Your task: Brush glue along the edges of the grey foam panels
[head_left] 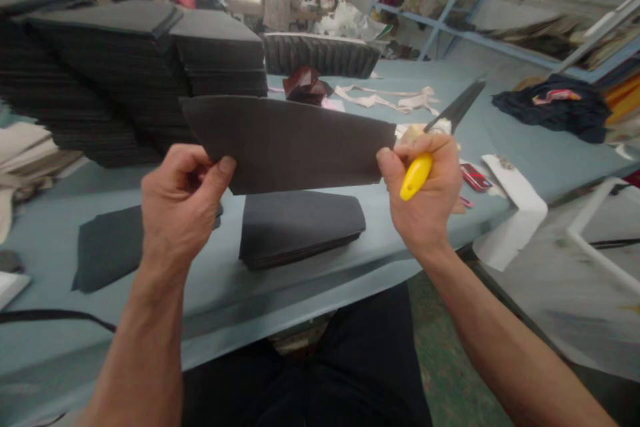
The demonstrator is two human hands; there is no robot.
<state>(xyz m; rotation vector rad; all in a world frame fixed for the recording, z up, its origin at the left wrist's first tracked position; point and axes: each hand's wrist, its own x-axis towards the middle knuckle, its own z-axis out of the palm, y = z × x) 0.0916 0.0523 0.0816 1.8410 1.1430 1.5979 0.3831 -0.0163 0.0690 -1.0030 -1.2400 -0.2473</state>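
A dark grey panel of sheet material (300, 143), wide and slightly curved along its upper edge, is held up between my two hands over the table. My left hand (183, 197) pinches its lower left part between thumb and fingers. At the panel's right end, my right hand (425, 190) pinches the corner and also grips a knife by its yellow handle (417, 175). The dark blade points up and away to the right. Below the panel lies a small stack of similar dark pieces (300, 223). More dark pieces (107, 247) lie partly behind my left wrist.
Tall stacks of dark panels (105, 80) stand at the left, with a row of dark pieces (320, 55) farther back. Pale strips (390, 97), dark cloth (550, 107) and a white bent sheet (517, 203) lie on the blue-grey table (215, 310). A person (277, 3) is in the background.
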